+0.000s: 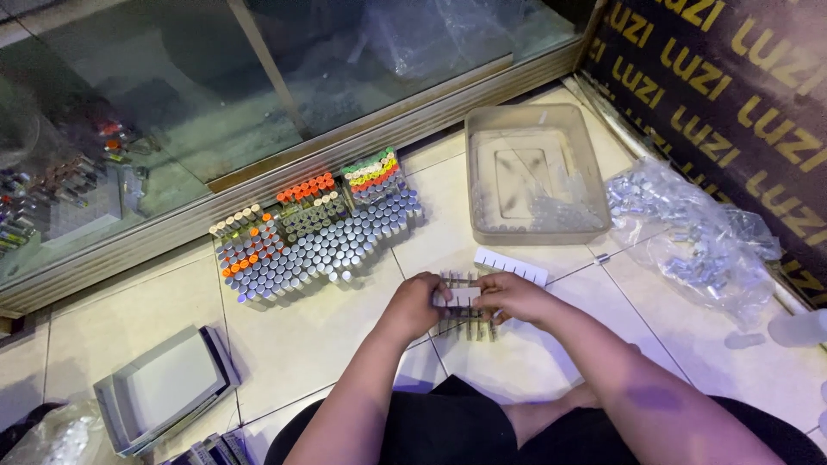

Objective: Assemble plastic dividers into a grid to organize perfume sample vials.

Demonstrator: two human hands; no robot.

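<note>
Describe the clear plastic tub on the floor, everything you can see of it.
The tub is a rectangular box of cloudy, see-through plastic with rounded corners and no lid on it. It sits flat and upright on the pale floor tiles, close to the metal frame of the glass cabinet. A few small clear vials lie loose along its near side; the rest of its bottom looks bare. Neither hand touches it; a white strip lies just in front.
</note>
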